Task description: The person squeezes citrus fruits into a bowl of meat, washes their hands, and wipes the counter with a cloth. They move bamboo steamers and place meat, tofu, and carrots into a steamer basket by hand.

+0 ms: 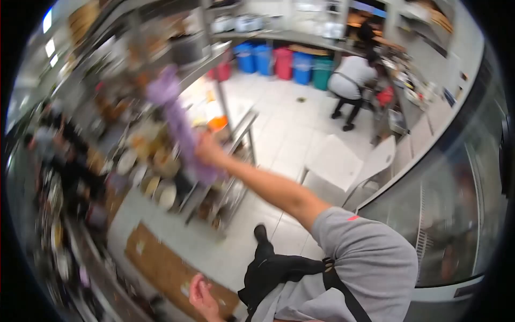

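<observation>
My right arm reaches out across the view to the upper left. Its hand [208,150] is closed around a long purple cloth [181,124], which stretches above and below the fist and is smeared by motion. Behind the cloth is a metal shelf unit crowded with bowls and containers [163,161]. Low in the view, near my apron [279,276], my left hand [203,298] holds nothing, its fingers loosely bent and apart. A brown mat [161,263] lies on the floor beyond it.
White chairs [332,161] stand to the right, beside a glass-fronted cabinet [450,214]. A person [351,80] bends at the right counter; other people [53,145] are at the left. Several coloured bins [283,63] line the back. A steel counter [102,268] runs along the left.
</observation>
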The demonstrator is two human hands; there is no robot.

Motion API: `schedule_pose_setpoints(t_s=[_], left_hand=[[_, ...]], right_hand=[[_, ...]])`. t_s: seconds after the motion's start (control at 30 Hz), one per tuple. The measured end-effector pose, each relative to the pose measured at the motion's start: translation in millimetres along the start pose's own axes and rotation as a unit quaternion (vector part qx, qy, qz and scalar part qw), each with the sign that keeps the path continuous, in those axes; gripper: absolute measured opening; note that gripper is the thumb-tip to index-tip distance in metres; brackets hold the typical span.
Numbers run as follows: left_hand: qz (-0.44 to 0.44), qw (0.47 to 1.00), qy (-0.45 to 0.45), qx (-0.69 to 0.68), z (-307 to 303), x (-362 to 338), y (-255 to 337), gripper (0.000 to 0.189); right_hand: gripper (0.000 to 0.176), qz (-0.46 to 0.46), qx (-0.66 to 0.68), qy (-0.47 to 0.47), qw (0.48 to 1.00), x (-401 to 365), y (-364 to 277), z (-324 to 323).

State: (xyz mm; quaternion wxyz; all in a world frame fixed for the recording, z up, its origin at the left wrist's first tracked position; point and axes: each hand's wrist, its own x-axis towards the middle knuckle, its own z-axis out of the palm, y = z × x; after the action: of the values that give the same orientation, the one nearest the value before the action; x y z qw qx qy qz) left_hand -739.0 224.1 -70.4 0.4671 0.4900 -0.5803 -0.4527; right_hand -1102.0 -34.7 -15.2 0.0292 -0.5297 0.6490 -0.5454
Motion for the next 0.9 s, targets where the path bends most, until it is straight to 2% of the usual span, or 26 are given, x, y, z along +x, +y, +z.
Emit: schedule_pose_setpoints(t_s=[0.03,0.07,0.1,0.13,0.17,0.2,0.23,0.27,0.3,0.33,0.37,0.4,0.43,0.5,0.53,0.57,0.63,0.67,0.7,0.77,0.8,0.83,0.87,0.9], left_hand=[[0.109,0.993,0.035,-0.028,42,49,1,0.025],[0.094,0.99,0.058,-0.092,98,94,33,0.024],[0.073,0.981,0.091,-0.152,153,132,68,0.024],[0.01,0.975,-0.01,-0.221,194,165,79,0.028],[-0.055,0.953,-0.109,-0.277,228,191,83,0.032],[0.026,0.958,-0.242,-0.15,257,220,49,0.037],[0.0,0.925,-0.328,-0.192,280,235,39,0.044],[-0.034,0.884,-0.41,-0.224,303,250,30,0.05],[-0.176,0.788,-0.416,-0.418,329,253,41,0.059],[-0.152,0.786,-0.395,-0.451,340,266,41,0.063],[-0.122,0.786,-0.361,-0.487,351,277,39,0.068],[-0.139,0.827,-0.215,-0.5,367,269,96,0.069],[-0.129,0.852,-0.162,-0.482,375,276,109,0.069],[-0.092,0.892,-0.073,-0.436,392,295,120,0.07],[-0.07,0.908,-0.031,-0.411,406,306,128,0.07],[-0.046,0.923,0.014,-0.383,422,315,135,0.07],[-0.003,0.939,0.115,-0.323,453,329,148,0.07],[0.018,0.938,0.182,-0.294,468,331,159,0.07],[0.039,0.926,0.26,-0.272,481,331,167,0.07],[0.065,0.867,0.445,-0.215,484,324,183,0.071],[0.046,0.811,0.544,-0.212,472,325,185,0.062],[0.024,0.745,0.635,-0.205,459,327,188,0.056],[-0.028,0.733,0.676,-0.068,447,313,179,0.049],[-0.082,0.696,0.71,0.064,442,292,158,0.046]], right_hand=[[0.028,-0.058,0.065,0.018,0.996,-11,9,0],[0.029,0.002,0.217,-0.157,0.964,-23,-28,-52],[0.032,-0.01,0.335,-0.286,0.898,-24,-27,-79],[0.029,0.053,0.502,-0.331,0.797,-18,-32,-99],[0.027,0.112,0.655,-0.358,0.656,-5,-33,-113],[0.027,0.129,0.697,-0.324,0.626,16,-18,-119],[0.028,0.142,0.741,-0.288,0.59,36,-5,-118],[0.027,0.115,0.611,-0.172,0.764,51,20,-92],[0.028,-0.073,0.456,-0.082,0.883,59,33,-72],[0.029,0.016,0.502,-0.152,0.851,72,30,-84],[0.03,0.103,0.542,-0.234,0.8,84,23,-103],[0.032,0.126,0.641,-0.245,0.717,93,32,-104],[0.032,0.14,0.663,-0.274,0.683,95,38,-102],[0.035,0.058,0.643,-0.376,0.665,102,53,-101],[0.05,-0.018,0.618,-0.442,0.65,116,63,-101],[0.05,-0.023,0.636,-0.471,0.611,127,77,-101],[0.071,-0.155,0.628,-0.483,0.59,142,99,-100],[0.088,-0.224,0.582,-0.499,0.602,148,109,-96],[0.088,-0.239,0.589,-0.531,0.56,174,126,-121],[0.089,-0.308,0.402,-0.738,0.445,242,145,-174],[0.089,-0.385,0.479,-0.621,0.486,245,176,-167],[0.089,-0.395,0.486,-0.629,0.46,267,197,-185],[0.088,-0.308,0.489,-0.704,0.411,297,221,-201],[0.087,-0.227,0.477,-0.773,0.351,324,243,-213]])
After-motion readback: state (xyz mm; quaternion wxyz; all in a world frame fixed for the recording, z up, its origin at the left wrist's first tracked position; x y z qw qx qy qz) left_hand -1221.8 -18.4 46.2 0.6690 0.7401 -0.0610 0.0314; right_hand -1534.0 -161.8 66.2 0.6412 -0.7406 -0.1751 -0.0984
